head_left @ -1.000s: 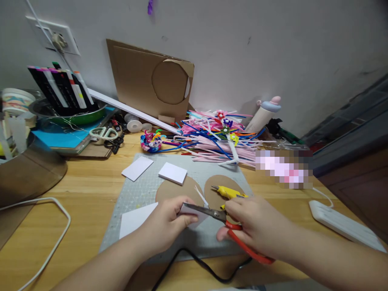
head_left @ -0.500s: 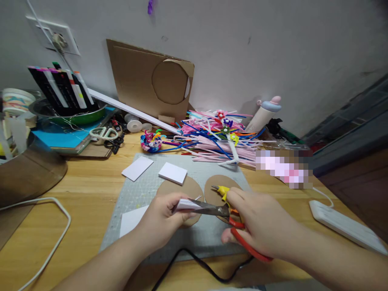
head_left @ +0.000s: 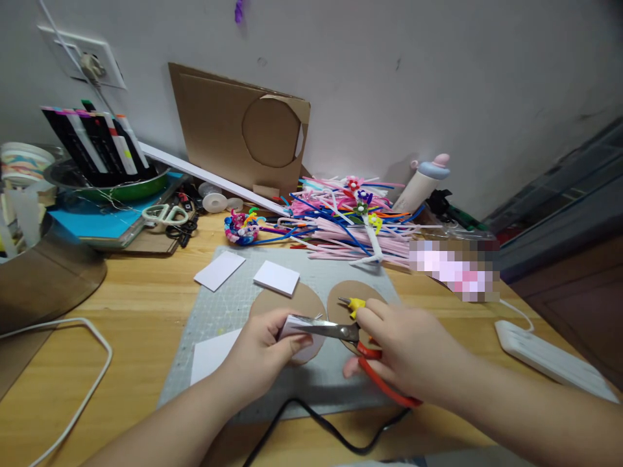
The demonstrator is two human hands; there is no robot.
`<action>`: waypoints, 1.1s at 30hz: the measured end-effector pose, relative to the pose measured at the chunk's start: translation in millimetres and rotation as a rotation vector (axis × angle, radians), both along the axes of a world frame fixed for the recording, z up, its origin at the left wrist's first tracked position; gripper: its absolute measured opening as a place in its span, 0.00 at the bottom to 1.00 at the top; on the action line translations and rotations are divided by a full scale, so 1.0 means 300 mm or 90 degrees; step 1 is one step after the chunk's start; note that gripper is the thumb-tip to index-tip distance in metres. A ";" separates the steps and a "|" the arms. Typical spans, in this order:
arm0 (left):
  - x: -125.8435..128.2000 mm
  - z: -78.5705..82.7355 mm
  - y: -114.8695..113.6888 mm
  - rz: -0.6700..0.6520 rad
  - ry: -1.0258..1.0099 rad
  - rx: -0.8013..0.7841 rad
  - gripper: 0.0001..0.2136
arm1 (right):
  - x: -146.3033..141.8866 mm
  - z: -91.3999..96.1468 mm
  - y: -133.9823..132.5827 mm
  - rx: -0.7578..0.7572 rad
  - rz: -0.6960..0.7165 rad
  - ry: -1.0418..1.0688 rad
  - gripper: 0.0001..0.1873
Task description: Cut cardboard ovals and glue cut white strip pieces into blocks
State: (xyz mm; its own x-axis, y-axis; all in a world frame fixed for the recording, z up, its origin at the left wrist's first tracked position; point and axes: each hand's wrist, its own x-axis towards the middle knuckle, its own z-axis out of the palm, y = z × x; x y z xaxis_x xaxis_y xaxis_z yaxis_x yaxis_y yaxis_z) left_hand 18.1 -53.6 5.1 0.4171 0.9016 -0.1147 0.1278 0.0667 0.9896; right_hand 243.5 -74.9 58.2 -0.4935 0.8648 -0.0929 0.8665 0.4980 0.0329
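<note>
My left hand (head_left: 267, 347) is closed on a piece of white foam board (head_left: 292, 329), pinched between thumb and fingers. In my right hand (head_left: 402, 347) is a pair of red-handled scissors (head_left: 348, 333), its blades pointing left and lying across the white piece. Below the hands lie two round cardboard discs (head_left: 287, 298) on a grey cutting mat (head_left: 287, 395). A yellow-tipped glue gun (head_left: 355, 305) rests over the right disc, partly hidden behind my right hand. Farther back are a white block (head_left: 276, 277) and a flat white piece (head_left: 220, 270); another white sheet (head_left: 211, 353) sits beside my left wrist.
Pipe cleaners (head_left: 350, 237) are heaped along the wall. A cardboard panel (head_left: 214, 123) leans behind them. Markers stand in a green bowl (head_left: 104, 188) at left, near white-handled scissors (head_left: 164, 215). A black cord (head_left: 331, 427) crosses the front; a white power strip (head_left: 555, 360) lies at right.
The scissors and my right hand have shifted left, and the blades are now farther across the white piece and closer together. My left hand stays almost in place.
</note>
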 end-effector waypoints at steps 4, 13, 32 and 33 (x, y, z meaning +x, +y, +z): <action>0.002 -0.010 0.002 -0.006 -0.018 -0.015 0.06 | 0.004 -0.013 -0.005 0.007 -0.007 0.005 0.19; -0.022 -0.003 0.021 0.056 0.088 0.045 0.10 | 0.069 -0.014 0.061 -0.037 -0.124 0.175 0.21; -0.013 -0.047 0.058 0.206 -0.035 -0.135 0.10 | 0.384 -0.165 0.282 -0.004 -0.303 0.010 0.08; -0.012 -0.043 0.059 0.217 -0.054 -0.136 0.10 | 0.342 -0.151 0.272 0.015 -0.291 0.026 0.10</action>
